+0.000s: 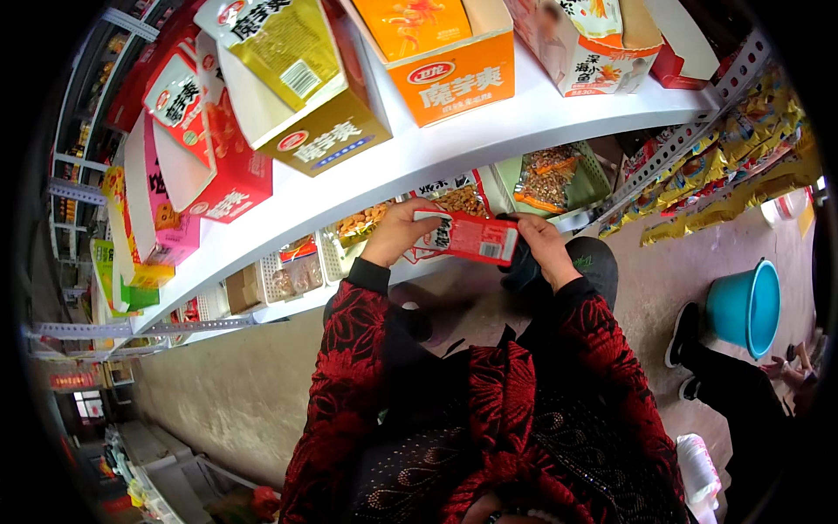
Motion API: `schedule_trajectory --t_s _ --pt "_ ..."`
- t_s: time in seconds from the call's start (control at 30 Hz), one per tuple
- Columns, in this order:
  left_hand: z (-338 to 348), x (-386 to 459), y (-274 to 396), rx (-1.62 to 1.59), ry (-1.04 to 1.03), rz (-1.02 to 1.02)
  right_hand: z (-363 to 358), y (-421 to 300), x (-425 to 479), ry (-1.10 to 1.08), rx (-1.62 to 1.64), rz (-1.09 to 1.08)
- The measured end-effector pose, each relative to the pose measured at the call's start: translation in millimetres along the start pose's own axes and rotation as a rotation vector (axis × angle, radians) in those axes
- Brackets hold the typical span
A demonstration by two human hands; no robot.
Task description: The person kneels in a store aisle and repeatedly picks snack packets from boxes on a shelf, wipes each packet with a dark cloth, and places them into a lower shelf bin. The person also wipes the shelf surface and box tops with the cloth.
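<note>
A red snack packet (481, 236) with white panels, printed writing and a barcode is stretched between my two hands, below the front edge of the white shelf. My left hand (400, 230) grips its left end, the thumb lying on top. At the other end my right hand (547, 247) pinches the packet's edge. Something dark (517, 262), perhaps cloth, shows under that end beside my right hand; I cannot tell what it is. Partly hidden behind the packet are bagged nuts (458, 198) on the lower shelf.
Open snack boxes, one orange (452, 85) and one red (229, 183), line the white shelf (340, 190). Below stand baskets (599, 180) with bagged goods. Yellow packets (720, 177) hang at right. A turquoise bucket (730, 308) stands on the floor near another person's legs (727, 380).
</note>
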State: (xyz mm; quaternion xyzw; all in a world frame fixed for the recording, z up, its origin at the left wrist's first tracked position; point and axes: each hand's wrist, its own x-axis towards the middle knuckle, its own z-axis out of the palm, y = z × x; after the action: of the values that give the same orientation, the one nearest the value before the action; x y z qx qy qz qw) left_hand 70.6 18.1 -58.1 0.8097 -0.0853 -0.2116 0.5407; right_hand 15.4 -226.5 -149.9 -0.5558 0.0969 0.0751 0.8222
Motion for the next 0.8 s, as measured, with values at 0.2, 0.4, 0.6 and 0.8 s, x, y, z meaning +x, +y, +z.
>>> schedule_trajectory --t_s 0.2,0.4,0.6,0.8 --pt "21 -17 8 -0.808 -0.086 0.099 10 -27 -30 -0.047 0.013 0.032" --pt "71 -40 15 -1.188 0.060 0.165 43 -23 -52 -0.065 -0.020 -0.054" --pt "47 -49 19 -0.913 0.048 0.144 37 -63 -64 0.033 -0.083 -0.148" --pt "74 -62 31 -0.006 0.019 0.388 99 -100 -78 -0.049 -0.749 -0.923"
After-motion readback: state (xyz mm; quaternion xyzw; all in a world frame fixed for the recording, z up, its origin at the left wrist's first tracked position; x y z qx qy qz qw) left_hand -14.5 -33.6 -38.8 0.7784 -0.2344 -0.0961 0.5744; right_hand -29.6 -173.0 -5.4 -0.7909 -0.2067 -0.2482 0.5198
